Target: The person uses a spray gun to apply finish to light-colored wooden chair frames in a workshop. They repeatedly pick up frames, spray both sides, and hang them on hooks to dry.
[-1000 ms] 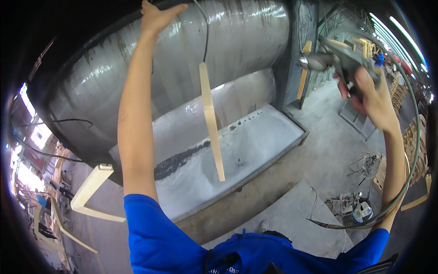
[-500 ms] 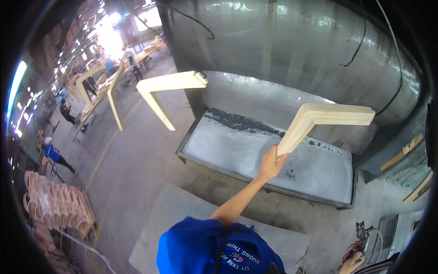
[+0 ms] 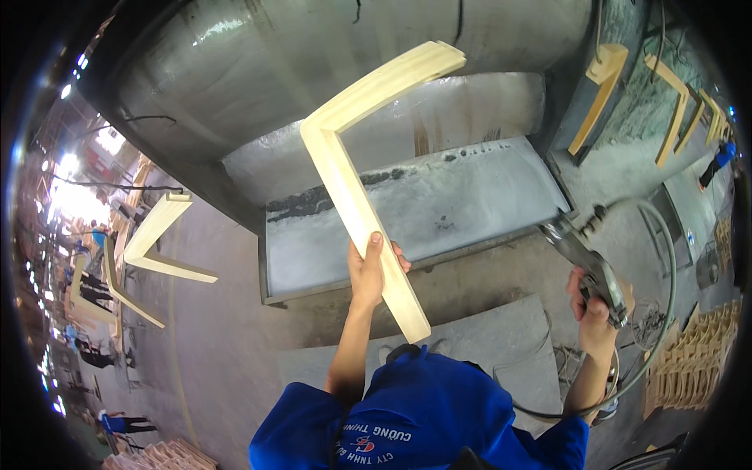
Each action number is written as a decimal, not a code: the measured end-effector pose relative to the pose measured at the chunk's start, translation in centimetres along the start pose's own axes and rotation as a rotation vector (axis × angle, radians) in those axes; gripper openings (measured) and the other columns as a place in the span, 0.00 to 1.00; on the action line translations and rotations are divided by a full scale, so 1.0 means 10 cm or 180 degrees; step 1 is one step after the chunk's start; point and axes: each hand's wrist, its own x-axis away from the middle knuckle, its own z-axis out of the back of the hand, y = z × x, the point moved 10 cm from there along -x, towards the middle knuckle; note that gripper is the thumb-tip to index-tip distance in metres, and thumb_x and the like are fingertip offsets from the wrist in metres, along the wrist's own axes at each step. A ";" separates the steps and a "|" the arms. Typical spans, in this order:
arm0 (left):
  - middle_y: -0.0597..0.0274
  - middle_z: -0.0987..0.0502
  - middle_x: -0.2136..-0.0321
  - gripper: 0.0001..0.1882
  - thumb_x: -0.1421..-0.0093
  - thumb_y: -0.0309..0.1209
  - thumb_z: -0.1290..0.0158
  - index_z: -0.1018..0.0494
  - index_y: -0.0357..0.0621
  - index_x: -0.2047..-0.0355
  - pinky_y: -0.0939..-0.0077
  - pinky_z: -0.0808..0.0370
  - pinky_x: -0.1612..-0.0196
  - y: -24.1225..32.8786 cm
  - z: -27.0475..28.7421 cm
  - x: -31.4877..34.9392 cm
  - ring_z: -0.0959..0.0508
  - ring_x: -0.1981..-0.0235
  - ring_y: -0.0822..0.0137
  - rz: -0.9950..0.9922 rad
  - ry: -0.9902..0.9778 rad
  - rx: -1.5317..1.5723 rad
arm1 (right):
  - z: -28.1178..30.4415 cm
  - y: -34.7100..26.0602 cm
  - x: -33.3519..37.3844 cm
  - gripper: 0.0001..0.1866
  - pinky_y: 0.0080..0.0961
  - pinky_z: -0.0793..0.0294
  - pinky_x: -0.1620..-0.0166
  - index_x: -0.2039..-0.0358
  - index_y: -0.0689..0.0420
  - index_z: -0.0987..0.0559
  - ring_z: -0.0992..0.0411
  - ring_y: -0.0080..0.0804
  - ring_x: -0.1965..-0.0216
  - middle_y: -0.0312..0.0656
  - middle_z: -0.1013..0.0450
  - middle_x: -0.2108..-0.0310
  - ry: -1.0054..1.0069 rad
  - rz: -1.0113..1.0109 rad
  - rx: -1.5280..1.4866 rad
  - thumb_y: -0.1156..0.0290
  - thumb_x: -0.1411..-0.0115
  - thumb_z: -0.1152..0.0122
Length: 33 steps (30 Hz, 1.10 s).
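Observation:
A pale L-shaped wooden piece, like a chair leg joined to a rail, is tilted in front of me. My left hand is closed round its lower arm, thumb on top. Near the piece's upper end a dark hook or wire hangs down; whether they touch I cannot tell. My right hand grips a spray gun, apart from the wood and with its nozzle toward the tank. A grey hose loops away from the gun.
Beyond the wood stands a metal booth wall over a shallow tank of whitish liquid. More L-shaped pieces hang at left and right. Stacked wooden parts stand at right. Several people are at far left, another person at right.
My view has turned right. The wooden piece has swung to point its lower end toward me, my left hand now round its arm. The spray gun has come up from the lower right.

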 end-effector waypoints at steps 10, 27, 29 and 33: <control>0.51 0.24 0.74 0.19 0.27 0.44 0.49 0.38 0.40 0.56 0.66 0.20 0.79 0.05 -0.21 0.26 0.20 0.81 0.60 0.0113 0.0074 0.0044 | -0.76 -0.35 -0.73 0.15 0.24 0.37 0.74 0.62 0.66 0.18 0.39 0.20 0.79 0.38 0.32 0.82 -0.0746 -0.0191 -0.0507 0.65 0.37 0.30; 0.52 0.24 0.75 0.22 0.27 0.49 0.49 0.37 0.40 0.58 0.66 0.20 0.80 0.09 -0.15 0.42 0.20 0.82 0.60 0.0215 -0.0052 -0.0176 | 0.48 0.32 -1.37 0.20 0.18 0.44 0.79 0.62 0.57 0.15 0.41 0.13 0.83 0.28 0.30 0.80 0.0841 -0.0759 0.0147 0.51 0.30 0.38; 0.52 0.24 0.75 0.22 0.27 0.49 0.49 0.37 0.40 0.57 0.66 0.20 0.80 0.10 -0.13 0.42 0.20 0.82 0.60 0.0239 -0.0067 -0.0211 | 0.62 0.27 -1.31 0.20 0.18 0.45 0.79 0.62 0.57 0.16 0.42 0.12 0.83 0.28 0.30 0.79 0.0997 -0.0643 0.0318 0.51 0.30 0.39; 0.50 0.23 0.74 0.21 0.27 0.46 0.49 0.38 0.38 0.56 0.65 0.19 0.78 0.13 -0.15 0.43 0.20 0.81 0.59 0.0274 -0.0187 -0.0103 | 0.72 0.23 -1.00 0.19 0.17 0.45 0.79 0.59 0.59 0.17 0.43 0.10 0.82 0.30 0.28 0.77 0.0964 -0.0702 0.0241 0.55 0.28 0.43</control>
